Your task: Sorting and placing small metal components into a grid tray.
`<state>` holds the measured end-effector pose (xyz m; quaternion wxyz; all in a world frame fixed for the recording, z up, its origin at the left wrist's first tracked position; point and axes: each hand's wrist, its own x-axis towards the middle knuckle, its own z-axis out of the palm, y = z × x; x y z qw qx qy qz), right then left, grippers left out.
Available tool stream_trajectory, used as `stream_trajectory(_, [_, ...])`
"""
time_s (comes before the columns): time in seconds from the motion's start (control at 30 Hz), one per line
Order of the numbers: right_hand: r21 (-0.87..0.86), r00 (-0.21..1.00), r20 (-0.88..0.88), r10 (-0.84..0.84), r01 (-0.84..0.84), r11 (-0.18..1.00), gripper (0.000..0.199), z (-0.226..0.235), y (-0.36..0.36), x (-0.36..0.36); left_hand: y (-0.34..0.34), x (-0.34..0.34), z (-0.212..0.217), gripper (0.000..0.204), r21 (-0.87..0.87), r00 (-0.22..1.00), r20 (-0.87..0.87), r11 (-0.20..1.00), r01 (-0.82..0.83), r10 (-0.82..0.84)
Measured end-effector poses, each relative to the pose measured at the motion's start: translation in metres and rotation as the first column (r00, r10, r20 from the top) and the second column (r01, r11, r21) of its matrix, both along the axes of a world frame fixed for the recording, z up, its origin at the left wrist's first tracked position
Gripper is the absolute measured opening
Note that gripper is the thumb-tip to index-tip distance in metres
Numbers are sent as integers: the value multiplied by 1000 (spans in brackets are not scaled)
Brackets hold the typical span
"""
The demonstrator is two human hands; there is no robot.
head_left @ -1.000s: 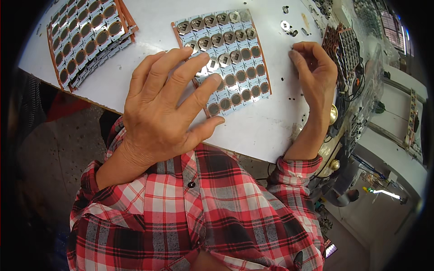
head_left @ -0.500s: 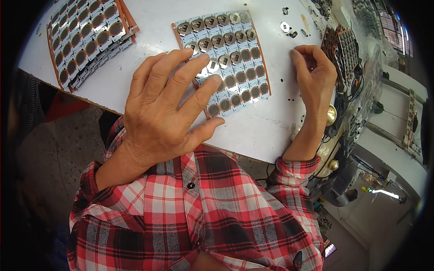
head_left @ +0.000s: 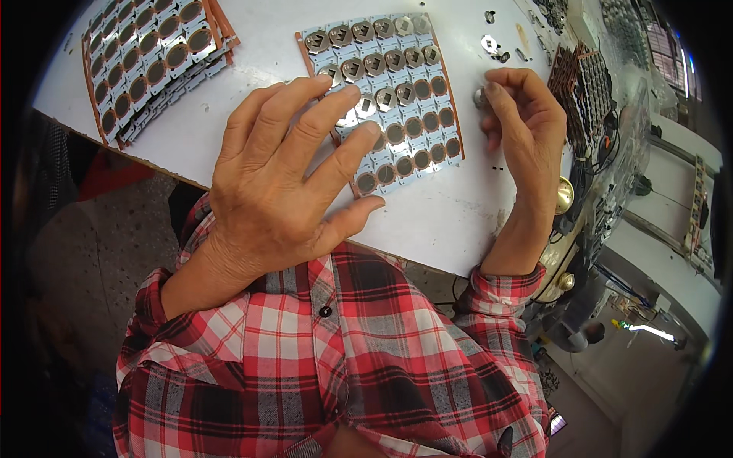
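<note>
A light blue circuit board panel [head_left: 398, 151] with reddish-brown side edges lies on the white table. Silvery rounded metal clips [head_left: 373, 63] sit on its far rows; the nearer rows show bare dark round pads. My left hand [head_left: 279, 172] is over the panel's left edge, fingers spread, covering part of several rows. Whether its fingertips press on the panel I cannot tell. Right of the panel, my right hand [head_left: 528, 126] pinches a small round silvery metal piece [head_left: 479, 97] between thumb and forefinger, its other fingers curled.
At the far left lies a stack of similar panels [head_left: 156, 72]. Loose metal pieces [head_left: 489, 44] are scattered at the far right, beyond my right hand. Another stack of boards [head_left: 584, 95] stands at the right, beside dark cables and a brass-coloured round knob [head_left: 563, 196].
My right hand's fingers have shifted, and a round metal piece now shows at their tips. The left hand stays nearly still. The whole view has shifted slightly.
</note>
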<state>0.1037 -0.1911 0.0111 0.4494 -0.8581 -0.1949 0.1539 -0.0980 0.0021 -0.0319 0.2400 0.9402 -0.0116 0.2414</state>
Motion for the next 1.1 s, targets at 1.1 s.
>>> stream_trajectory(1.1, [274,939,-268,216,-141,951,11,9,10,-16,2,1,5,57,62,997,-54,997,52,-49])
